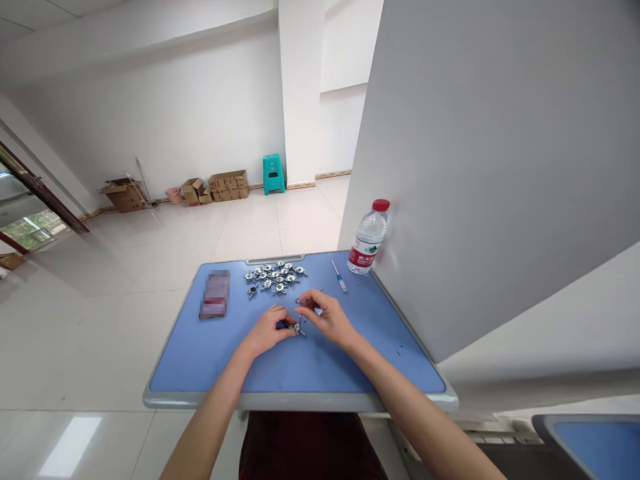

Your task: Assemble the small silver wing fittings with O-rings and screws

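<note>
My left hand (267, 331) rests on the blue desktop (300, 370), its fingers pinching a small metal fitting (299, 328) with a dark part. My right hand (325, 315) is just beside it and seems to hold a slim blue-handled screwdriver (319, 311), mostly hidden by the fingers. Farther up lies a heap of several similar metal fittings (274, 277). A second small screwdriver (339, 276) with a blue handle lies to the right of that heap. On the left of the desk is a flat rectangular object (215, 294), blurred beyond recognition.
A water bottle with a red cap (373, 237) stands at the desk's far right corner, against a tall grey partition (480, 147). Cardboard boxes (229, 185) and a teal stool (273, 173) stand by the far wall, across a tiled floor (115, 347).
</note>
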Demonstrator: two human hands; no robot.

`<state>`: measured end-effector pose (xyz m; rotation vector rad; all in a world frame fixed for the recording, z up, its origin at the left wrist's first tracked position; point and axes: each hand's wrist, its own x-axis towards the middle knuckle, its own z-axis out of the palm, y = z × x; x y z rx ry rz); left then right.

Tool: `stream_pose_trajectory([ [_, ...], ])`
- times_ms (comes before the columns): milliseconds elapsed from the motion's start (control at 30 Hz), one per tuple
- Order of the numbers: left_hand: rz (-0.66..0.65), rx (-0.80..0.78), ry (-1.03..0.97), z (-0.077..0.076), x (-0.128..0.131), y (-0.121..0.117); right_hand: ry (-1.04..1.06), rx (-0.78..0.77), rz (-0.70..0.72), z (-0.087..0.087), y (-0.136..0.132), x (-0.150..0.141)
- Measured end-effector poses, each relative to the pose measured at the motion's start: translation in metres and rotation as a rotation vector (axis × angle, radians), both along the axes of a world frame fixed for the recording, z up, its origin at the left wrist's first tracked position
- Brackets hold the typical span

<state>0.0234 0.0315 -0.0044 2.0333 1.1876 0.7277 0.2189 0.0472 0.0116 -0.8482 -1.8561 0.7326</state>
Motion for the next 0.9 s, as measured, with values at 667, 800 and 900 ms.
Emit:
stream_pose_trajectory([
  [667, -0.01, 0.005, 0.002, 0.002, 0.001, -0.001, -0.007, -0.017, -0.016, 0.003, -0.002, -0.002],
  [800, -0.009, 0.022, 0.001, 0.001, 0.001, -0.001, -0.004, -0.032, -0.017, 0.003, -0.003, -0.002],
  [900, -0.003, 0.031, -0.002, -0.001, 0.001, -0.001, 0.0, -0.04, -0.03, 0.003, -0.003, -0.002],
])
